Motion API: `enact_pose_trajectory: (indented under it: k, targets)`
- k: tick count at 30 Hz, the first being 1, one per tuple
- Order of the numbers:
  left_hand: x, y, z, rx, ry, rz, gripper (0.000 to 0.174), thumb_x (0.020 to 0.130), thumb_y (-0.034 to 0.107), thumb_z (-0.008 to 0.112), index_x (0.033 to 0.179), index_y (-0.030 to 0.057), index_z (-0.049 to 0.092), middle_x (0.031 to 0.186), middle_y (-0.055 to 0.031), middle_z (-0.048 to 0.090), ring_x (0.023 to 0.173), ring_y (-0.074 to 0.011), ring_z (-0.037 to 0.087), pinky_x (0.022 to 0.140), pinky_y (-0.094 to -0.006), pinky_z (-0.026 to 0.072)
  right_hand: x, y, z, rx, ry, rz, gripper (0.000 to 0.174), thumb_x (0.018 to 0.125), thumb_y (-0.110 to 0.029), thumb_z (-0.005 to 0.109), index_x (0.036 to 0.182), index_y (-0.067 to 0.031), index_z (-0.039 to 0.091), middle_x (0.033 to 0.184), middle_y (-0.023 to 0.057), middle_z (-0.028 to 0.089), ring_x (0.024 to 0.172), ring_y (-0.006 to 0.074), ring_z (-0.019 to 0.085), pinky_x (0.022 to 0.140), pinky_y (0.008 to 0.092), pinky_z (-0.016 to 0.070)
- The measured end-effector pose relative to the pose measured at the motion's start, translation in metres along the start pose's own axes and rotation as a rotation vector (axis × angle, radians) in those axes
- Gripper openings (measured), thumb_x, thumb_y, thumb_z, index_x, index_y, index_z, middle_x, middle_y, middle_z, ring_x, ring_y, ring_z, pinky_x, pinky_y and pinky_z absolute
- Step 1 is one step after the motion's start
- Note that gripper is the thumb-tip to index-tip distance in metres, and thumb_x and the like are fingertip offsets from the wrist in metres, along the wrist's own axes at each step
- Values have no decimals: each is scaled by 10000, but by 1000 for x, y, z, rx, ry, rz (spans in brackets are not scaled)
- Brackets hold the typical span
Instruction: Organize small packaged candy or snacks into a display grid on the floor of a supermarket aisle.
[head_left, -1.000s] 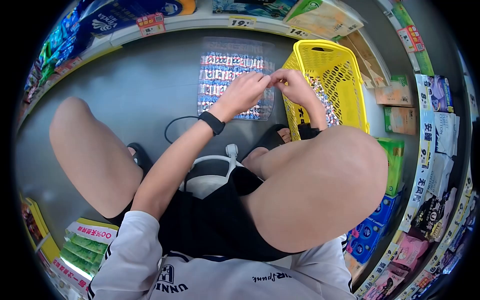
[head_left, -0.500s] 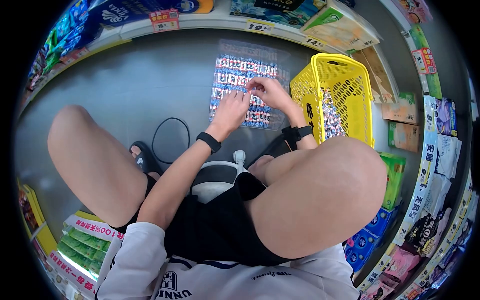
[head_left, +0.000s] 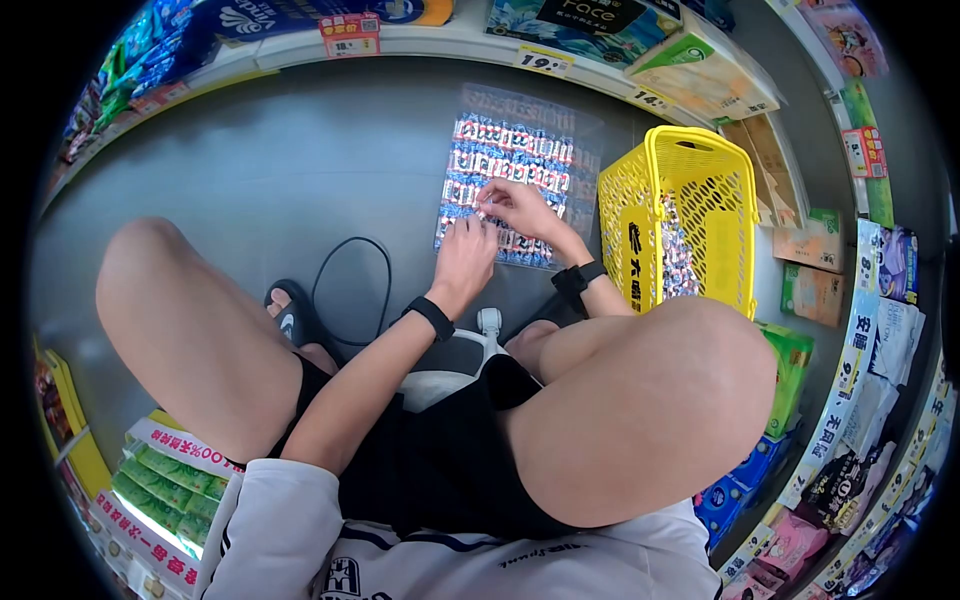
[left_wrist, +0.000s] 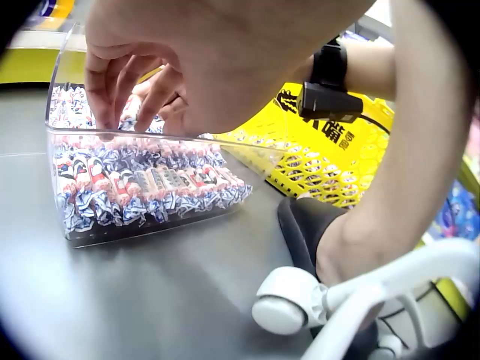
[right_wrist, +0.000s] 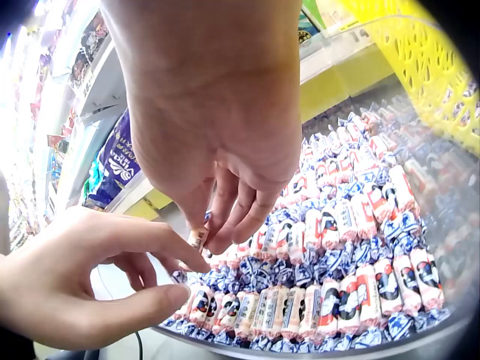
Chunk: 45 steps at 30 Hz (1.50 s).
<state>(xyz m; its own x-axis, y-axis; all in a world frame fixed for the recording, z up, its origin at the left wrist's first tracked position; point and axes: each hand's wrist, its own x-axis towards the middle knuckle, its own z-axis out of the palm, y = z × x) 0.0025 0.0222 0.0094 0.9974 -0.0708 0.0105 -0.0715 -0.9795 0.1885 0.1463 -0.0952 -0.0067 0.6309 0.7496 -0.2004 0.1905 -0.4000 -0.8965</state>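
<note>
A wrapped candy (right_wrist: 199, 238) is being pinched between the fingertips of the right hand (head_left: 525, 211), just above the packed candies (right_wrist: 346, 304) in a clear box (left_wrist: 262, 155). The left hand (head_left: 466, 255) is being held beside it, palm side down and over the near edge of the box; its fingers are being kept loosely bent, the thumb being held apart from the forefinger, and nothing is being gripped between those two. Whether a candy is being touched by its other fingers cannot be told. The packed candies are being kept in rows inside the box, which is being supported by the grey floor (head_left: 250, 150). More wrapped candies (head_left: 678, 260) are being held in a yellow basket (head_left: 735, 160), standing just to the right of the box. A dark band (head_left: 430, 317) is being worn on the left wrist, and a black device (head_left: 572, 282) is being worn on the right one. Packaged goods are being displayed on a shelf (head_left: 300, 60) beyond the box.
</note>
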Motion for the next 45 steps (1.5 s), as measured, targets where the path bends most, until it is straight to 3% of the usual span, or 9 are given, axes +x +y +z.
enact_pose_trajectory:
  k: [3,6,12,15,18,25,40,43,45]
  targets:
    - [-6,1,1,74,-19,-4,320,880,184,674,1133,-13,672,1014,-150,654,950,-276,663,826,-386,537,3,0,7,-34,-124,93,166,955,-52,722,1113,-3,709,977,79,748,889,141,708,827,314,573]
    - [-11,12,0,99,-32,38,371,936,280,651,1105,-48,692,1009,-180,641,948,-293,654,849,-397,536,1,-9,15,-84,-93,97,150,937,-101,759,1041,5,732,878,85,750,814,155,708,776,316,574]
    - [-14,52,-4,151,-100,-15,726,1022,554,538,1089,-138,745,1196,-365,662,1015,-420,642,890,-467,532,5,4,32,-123,-38,85,181,885,-143,828,935,16,755,770,132,756,679,203,727,662,355,582]
    - [-11,50,-1,121,-224,-77,791,1019,612,506,1075,-138,754,1166,-371,679,1036,-443,651,903,-467,529,3,4,36,-65,-36,198,196,891,-158,829,923,19,750,757,142,751,630,204,716,622,342,572]
    - [-15,41,6,191,-111,-81,847,1009,667,484,1070,-130,764,1189,-384,681,980,-423,650,880,-458,524,0,-12,31,-76,3,159,165,925,-126,789,955,28,740,741,133,743,626,179,716,607,318,566]
    - [-10,32,6,146,-172,-133,890,987,720,477,1062,-116,774,1232,-405,664,981,-418,650,876,-453,522,-1,0,26,-102,17,100,132,922,-31,734,1038,34,734,775,136,756,686,172,745,659,324,592]
    - [-6,23,6,149,-206,-157,914,958,764,479,1061,-102,752,1058,-349,716,1013,-426,695,854,-491,543,-5,0,41,-35,-12,178,180,900,16,708,1076,51,726,802,174,771,697,223,769,673,355,608]
    - [-3,24,0,55,-349,-177,934,961,761,483,1114,-125,735,1152,-395,681,1092,-456,677,914,-507,550,-4,3,40,-82,-10,122,174,898,2,715,1067,40,736,804,173,770,698,243,766,677,364,604]
    - [-6,24,5,164,-200,-148,970,960,767,486,1225,-144,690,1279,-421,610,1174,-497,639,991,-527,541,-4,2,39,-110,-10,101,167,895,-7,721,1056,31,743,805,172,769,700,257,765,680,369,603]
